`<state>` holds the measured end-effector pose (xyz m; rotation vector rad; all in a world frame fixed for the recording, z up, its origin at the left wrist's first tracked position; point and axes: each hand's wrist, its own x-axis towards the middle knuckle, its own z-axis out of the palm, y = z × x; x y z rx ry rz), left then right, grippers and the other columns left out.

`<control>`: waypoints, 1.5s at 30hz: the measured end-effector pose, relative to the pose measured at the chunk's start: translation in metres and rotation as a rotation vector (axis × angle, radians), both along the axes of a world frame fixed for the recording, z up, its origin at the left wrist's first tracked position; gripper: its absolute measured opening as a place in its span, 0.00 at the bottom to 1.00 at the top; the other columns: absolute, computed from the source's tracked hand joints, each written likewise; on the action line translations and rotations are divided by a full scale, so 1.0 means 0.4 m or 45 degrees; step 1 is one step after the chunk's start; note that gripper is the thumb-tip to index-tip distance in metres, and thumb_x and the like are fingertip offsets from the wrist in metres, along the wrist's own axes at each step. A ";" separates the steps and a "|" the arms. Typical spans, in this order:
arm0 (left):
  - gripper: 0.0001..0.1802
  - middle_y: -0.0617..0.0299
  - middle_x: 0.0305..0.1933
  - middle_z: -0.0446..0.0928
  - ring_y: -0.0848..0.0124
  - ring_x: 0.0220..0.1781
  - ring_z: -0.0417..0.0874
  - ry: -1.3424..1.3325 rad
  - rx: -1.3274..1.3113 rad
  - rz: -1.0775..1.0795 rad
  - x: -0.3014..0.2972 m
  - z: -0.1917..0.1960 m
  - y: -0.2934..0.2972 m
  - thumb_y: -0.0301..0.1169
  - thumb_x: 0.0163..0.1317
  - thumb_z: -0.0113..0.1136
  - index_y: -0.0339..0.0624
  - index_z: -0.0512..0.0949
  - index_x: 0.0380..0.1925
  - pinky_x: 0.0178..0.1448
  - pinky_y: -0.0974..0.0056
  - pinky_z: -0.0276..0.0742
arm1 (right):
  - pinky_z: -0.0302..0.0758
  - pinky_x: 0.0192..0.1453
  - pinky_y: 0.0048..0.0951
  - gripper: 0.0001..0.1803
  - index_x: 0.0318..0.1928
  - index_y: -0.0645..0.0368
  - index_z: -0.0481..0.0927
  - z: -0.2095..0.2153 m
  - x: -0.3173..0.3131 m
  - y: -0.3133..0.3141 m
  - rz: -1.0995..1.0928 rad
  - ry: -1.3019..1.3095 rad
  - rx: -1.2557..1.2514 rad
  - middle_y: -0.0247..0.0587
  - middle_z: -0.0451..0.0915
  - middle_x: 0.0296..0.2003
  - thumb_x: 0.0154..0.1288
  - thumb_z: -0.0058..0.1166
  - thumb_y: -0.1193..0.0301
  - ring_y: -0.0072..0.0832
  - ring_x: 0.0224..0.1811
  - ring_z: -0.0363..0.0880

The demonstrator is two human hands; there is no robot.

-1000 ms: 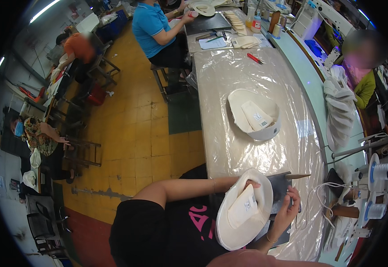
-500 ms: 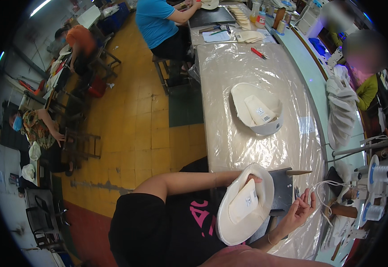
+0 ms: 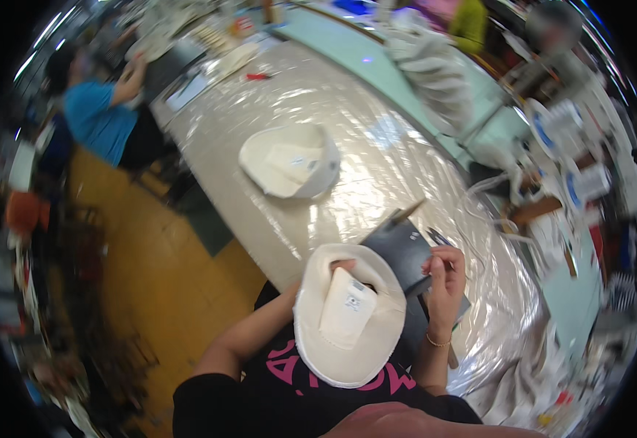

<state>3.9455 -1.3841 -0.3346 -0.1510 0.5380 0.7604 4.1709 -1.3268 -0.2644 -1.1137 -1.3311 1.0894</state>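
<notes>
A cream cloth hat [image 3: 311,350], its inside turned up, is in front of my chest. My left hand [image 3: 342,265] grips it at the far side of the crown, with fingertips showing inside. A pale tapered cloth piece [image 3: 349,310] with a small printed mark lies within the hat. To the right of the hat, my right hand [image 3: 446,277] is raised over a dark flat board [image 3: 395,252]. Its thumb and fingers are drawn together; anything between them is too small to make out. Thread snips [image 3: 437,237] lie just beyond those fingers.
Another cream hat [image 3: 326,171] rests on the plastic-covered table [image 3: 238,219]. A pointed wooden piece [image 3: 410,212] sits by the board's far edge. White thread spools [image 3: 589,186] and loose cords stand at the right. A co-worker in blue [image 3: 103,120] sits at the far left.
My view has swung to the right, shifting the table leftward and tilting it. My right hand has come in from the snips toward the board, its fingers closing. The left hand keeps the hat.
</notes>
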 end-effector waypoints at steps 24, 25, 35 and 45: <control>0.26 0.59 0.50 0.77 0.73 0.49 0.78 0.373 0.716 0.196 0.022 -0.099 0.002 0.43 0.64 0.60 0.36 0.72 0.54 0.58 0.64 0.73 | 0.61 0.35 0.15 0.04 0.41 0.56 0.69 -0.027 0.029 -0.015 0.033 0.174 -0.080 0.30 0.69 0.32 0.74 0.44 0.70 0.13 0.30 0.62; 0.26 0.59 0.50 0.77 0.72 0.50 0.79 0.325 0.712 0.219 0.022 -0.086 0.000 0.43 0.63 0.60 0.36 0.72 0.55 0.59 0.64 0.73 | 0.62 0.36 0.15 0.04 0.42 0.57 0.69 -0.026 0.033 -0.009 0.047 0.154 -0.060 0.31 0.69 0.33 0.74 0.43 0.70 0.14 0.31 0.63; 0.28 0.58 0.54 0.76 0.70 0.54 0.78 0.189 0.741 0.250 0.018 -0.068 -0.002 0.41 0.61 0.62 0.38 0.70 0.56 0.63 0.62 0.70 | 0.65 0.64 0.28 0.08 0.45 0.62 0.69 -0.039 0.014 0.018 0.074 -0.207 0.250 0.46 0.69 0.60 0.75 0.40 0.71 0.32 0.64 0.67; 0.27 0.59 0.53 0.77 0.70 0.52 0.79 0.236 0.719 0.260 0.019 -0.070 0.000 0.43 0.61 0.63 0.37 0.72 0.54 0.61 0.62 0.71 | 0.69 0.58 0.27 0.10 0.46 0.65 0.70 -0.068 0.026 0.031 0.211 0.139 -0.020 0.43 0.70 0.54 0.75 0.43 0.70 0.29 0.54 0.71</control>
